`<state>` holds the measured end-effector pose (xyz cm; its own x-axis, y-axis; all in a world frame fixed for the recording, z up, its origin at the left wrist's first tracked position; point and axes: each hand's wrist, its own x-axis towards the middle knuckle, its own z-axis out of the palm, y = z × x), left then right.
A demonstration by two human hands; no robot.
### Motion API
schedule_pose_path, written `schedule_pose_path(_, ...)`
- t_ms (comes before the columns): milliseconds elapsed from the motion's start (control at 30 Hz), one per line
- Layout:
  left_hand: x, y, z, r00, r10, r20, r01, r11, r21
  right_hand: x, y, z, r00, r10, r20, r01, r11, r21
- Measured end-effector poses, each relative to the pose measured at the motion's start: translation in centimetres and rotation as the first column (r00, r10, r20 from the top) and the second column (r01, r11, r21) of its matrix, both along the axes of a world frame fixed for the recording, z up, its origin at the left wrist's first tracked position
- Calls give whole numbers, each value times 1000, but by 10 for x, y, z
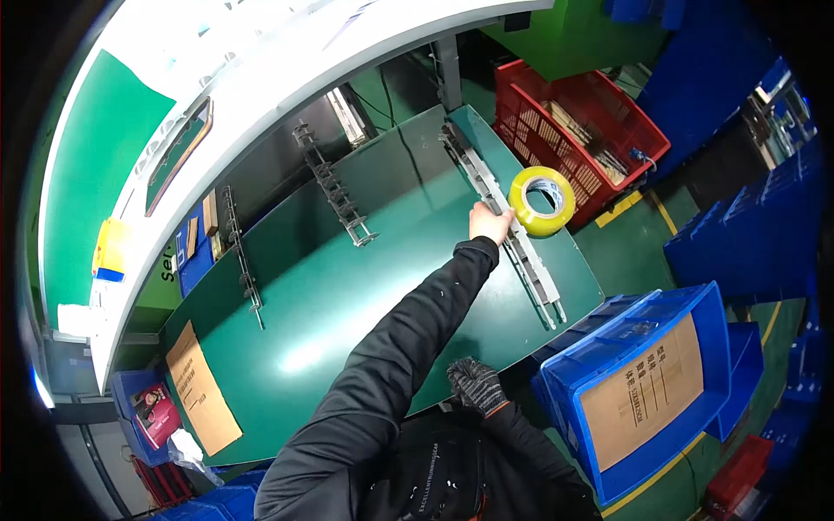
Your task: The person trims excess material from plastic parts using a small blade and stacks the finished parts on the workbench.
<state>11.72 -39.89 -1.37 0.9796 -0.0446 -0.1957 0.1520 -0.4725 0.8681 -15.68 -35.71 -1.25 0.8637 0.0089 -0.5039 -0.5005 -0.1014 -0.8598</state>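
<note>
My left hand point(491, 224), bare in a black sleeve, has its fingers closed on the edge of a long, narrow grey metal rail assembly point(526, 260). That assembly lies slantwise along the right side of the green table point(391, 286). Just beyond the hand, a roll of yellow tape point(563, 201) lies at the table's right edge. My right hand point(476, 386) wears a dark grey knitted glove and rests by the near table edge, close to my body. Its fingers look extended and loose, with no held thing visible.
Two thin rods with clip-like parts, one mid-table point(330, 182) and one farther left point(241, 256), lie on the table. A cardboard sheet point(201, 386) is at the left end. A red crate point(521, 113) stands beyond the tape; a blue bin point(717, 356) holding cardboard stands right.
</note>
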Motion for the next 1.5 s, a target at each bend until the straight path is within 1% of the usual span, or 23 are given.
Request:
schedule_pose_path(167, 1, 15, 0, 999, -36, 19, 37, 999, -37, -9, 2, -28, 980, 86, 180, -58, 986, -154)
schedule_pose_path(200, -4, 27, 11, 995, -25, 95, 28, 999, -33, -9, 3, -26, 996, -2, 85, 3, 1000, -10)
schedule_pose_path(233, -7, 47, 28, 994, -32, 105, 39, 997, -67, -9, 4, -26, 997, 18, 80, -18, 1000, -9)
schedule_pose_path(300, -10, 99, 39, 901, -29, 434, 23, 1000, 20, -9, 4, -26, 961, 15, 277, 5, 997, -71)
schedule_pose_path(333, -8, 132, 38, 774, -77, 629, -48, 983, 180, -9, 3, -28, 961, 29, 276, -9, 997, -73)
schedule_pose_path(367, -11, 164, 41, 759, -87, 646, -127, 952, 278, -12, 3, -30, 975, -5, 221, 11, 1000, -28)
schedule_pose_path(433, -17, 221, 39, 773, -146, 617, -207, 862, 463, -10, 6, -29, 993, -54, 103, 49, 997, 55)
schedule_pose_path(467, -21, 243, 35, 813, -190, 551, -195, 802, 565, -9, 5, -21, 998, -68, 8, 66, 990, 122)
schedule_pose_path(500, -28, 261, 34, 853, -221, 473, -175, 733, 657, -5, 6, -12, 1000, -28, 0, 28, 993, 119)
schedule_pose_path(567, -32, 288, 31, 840, -278, 467, -103, 762, 640, 2, 9, 2, 977, -84, -195, 99, 993, 70)
schedule_pose_path(600, -35, 297, 32, 839, -276, 468, -114, 753, 648, 6, 10, 6, 956, -105, -272, 169, 959, 225)
schedule_pose_path(633, -36, 305, 36, 828, -302, 472, -86, 764, 640, 8, 13, 6, 957, -73, -282, 139, 965, 221)
schedule_pose_path(700, -39, 318, 31, 786, -350, 509, -48, 786, 616, 17, 23, 4, 974, -82, -212, 131, 964, 231)
schedule_pose_path(800, -42, 317, 20, 736, -406, 542, 27, 817, 576, 35, 49, 16, 983, -26, -184, 46, 993, 106)
schedule_pose_path(833, -43, 312, 23, 766, -390, 511, 54, 831, 554, 39, 56, 17, 990, -21, -143, 30, 998, 62)
schedule_pose_path(933, -38, 305, 15, 828, -309, 467, 29, 856, 516, 41, 71, 21, 993, 61, -102, -59, 998, 29)
schedule_pose_path(1000, -32, 308, 4, 847, -211, 488, -76, 860, 504, 42, 81, 27, 989, 117, -93, -121, 992, -41)
schedule_pose_path(1100, -24, 338, -6, 835, -204, 510, -90, 865, 494, 34, 89, 25, 988, 110, -109, -118, 990, -71)
schedule_pose_path(1200, -20, 398, -5, 815, -214, 538, -154, 815, 558, 30, 95, 23, 985, 138, -105, -148, 985, -90)
schedule_pose_path(1300, -31, 461, 14, 807, -173, 564, -302, 699, 648, 27, 92, 12, 984, 142, -106, -147, 988, -44)
schedule_pose_path(1367, -42, 493, 18, 814, -126, 568, -389, 607, 693, 30, 99, 20, 969, 237, -75, -238, 971, -3)
schedule_pose_path(1433, -53, 515, 16, 832, -143, 536, -320, 666, 674, 32, 106, 17, 924, 378, 56, -353, 901, -251)
schedule_pose_path(1500, -70, 519, -6, 814, -195, 547, -248, 735, 631, 36, 112, 37, 904, 420, 86, -389, 887, -249)
